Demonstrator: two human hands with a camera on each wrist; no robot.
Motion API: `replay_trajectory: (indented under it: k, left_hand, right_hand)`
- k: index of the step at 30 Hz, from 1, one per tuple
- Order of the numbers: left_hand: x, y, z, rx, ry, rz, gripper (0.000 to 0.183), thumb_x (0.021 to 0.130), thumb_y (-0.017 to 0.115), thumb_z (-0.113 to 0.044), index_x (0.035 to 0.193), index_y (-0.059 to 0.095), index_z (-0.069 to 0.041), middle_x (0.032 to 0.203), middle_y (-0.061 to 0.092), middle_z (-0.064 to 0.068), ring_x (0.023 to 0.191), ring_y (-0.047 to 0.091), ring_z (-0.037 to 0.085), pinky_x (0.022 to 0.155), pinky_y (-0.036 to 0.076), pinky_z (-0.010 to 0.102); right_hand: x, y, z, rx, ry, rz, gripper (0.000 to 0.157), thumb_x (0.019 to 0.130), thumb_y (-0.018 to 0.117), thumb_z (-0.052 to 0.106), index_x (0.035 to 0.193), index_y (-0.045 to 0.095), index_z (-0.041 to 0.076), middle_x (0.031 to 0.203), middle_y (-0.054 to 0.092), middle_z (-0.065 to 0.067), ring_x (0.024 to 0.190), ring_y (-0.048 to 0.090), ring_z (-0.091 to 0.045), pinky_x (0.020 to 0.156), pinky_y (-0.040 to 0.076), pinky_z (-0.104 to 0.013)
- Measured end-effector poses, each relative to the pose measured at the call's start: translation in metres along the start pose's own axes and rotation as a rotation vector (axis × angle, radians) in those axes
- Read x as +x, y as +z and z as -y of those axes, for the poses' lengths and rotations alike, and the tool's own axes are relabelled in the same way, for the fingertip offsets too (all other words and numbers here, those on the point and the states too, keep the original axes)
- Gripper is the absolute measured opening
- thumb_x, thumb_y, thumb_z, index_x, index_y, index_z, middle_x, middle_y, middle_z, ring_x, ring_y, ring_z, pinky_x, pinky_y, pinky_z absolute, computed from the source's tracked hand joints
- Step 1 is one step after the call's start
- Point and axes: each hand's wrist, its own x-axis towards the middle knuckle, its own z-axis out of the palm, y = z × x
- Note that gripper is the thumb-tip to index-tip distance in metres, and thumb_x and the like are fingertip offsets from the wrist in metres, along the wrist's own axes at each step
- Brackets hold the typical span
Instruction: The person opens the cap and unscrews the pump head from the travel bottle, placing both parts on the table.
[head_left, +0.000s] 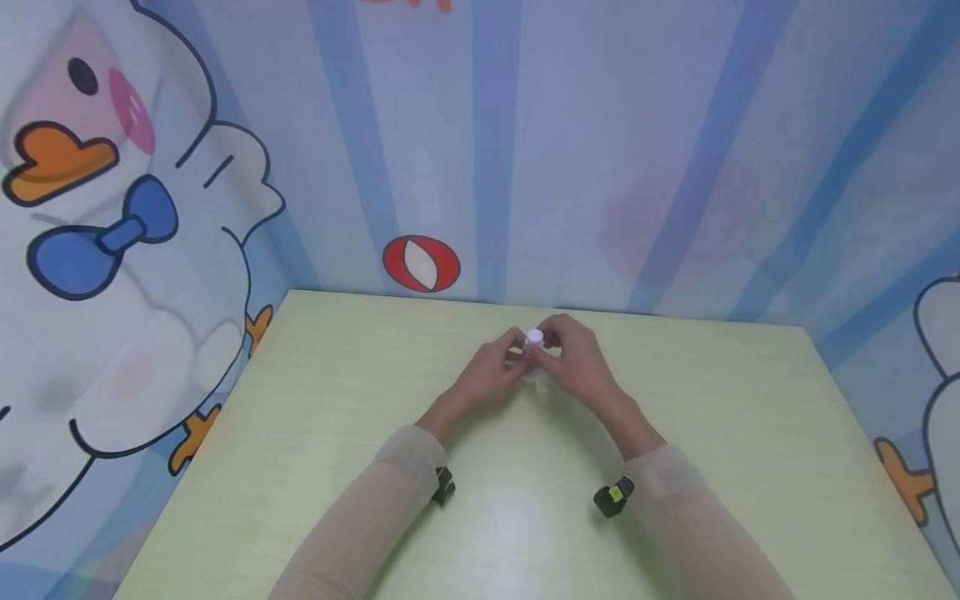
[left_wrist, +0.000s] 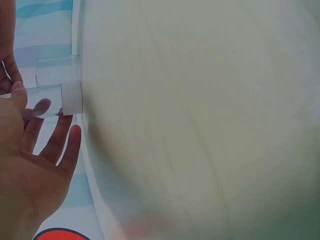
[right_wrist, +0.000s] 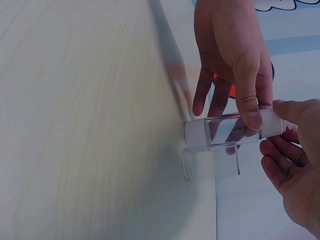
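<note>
A small clear bottle (right_wrist: 220,130) with a white base (right_wrist: 195,134) and a white pump top (right_wrist: 271,123) stands upright near the table's back edge. My left hand (head_left: 487,371) grips its clear body, thumb on one side and fingers behind. Around the white top, the thumb and fingers of my right hand (head_left: 576,354) pinch from the other side. Right beside the bottle stands a clear, empty cylindrical cap (right_wrist: 212,162), its round rim down at the tabletop. In the left wrist view, the right hand (left_wrist: 7,55) shows only in part.
The pale yellow-green table (head_left: 480,517) reaches back to a blue striped backdrop (head_left: 570,167). Printed cartoon birds cover the side walls. Each wrist wears a small black camera, one (head_left: 444,486) at the left sleeve and another (head_left: 613,497) at the right.
</note>
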Motion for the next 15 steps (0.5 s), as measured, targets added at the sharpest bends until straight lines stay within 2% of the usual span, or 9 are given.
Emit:
replay_trajectory:
  k: [7, 15]
  left_hand:
    - [-0.0014, 0.0003, 0.0023, -0.072, 0.020, -0.001, 0.018, 0.109, 0.063, -0.033, 0.120, 0.057, -0.020, 0.134, 0.068, 0.001, 0.129, 0.067, 0.024, 0.104, 0.057, 0.038]
    - [-0.0022, -0.0022, 0.0045, -0.100, 0.011, 0.017, 0.020, 0.106, 0.067, -0.035, 0.123, 0.061, -0.026, 0.133, 0.066, -0.006, 0.129, 0.066, 0.019, 0.106, 0.056, 0.037]
  right_hand:
    - [0.0001, 0.0008, 0.0004, -0.011, 0.007, 0.008, 0.021, 0.098, 0.078, 0.014, 0.112, 0.068, 0.002, 0.108, 0.068, -0.012, 0.102, 0.068, -0.029, 0.097, 0.060, -0.046]
    - [0.0004, 0.0003, -0.0019, 0.007, -0.027, 0.019, 0.021, 0.099, 0.077, 0.012, 0.114, 0.068, 0.000, 0.109, 0.070, -0.014, 0.103, 0.070, -0.030, 0.097, 0.060, -0.047]
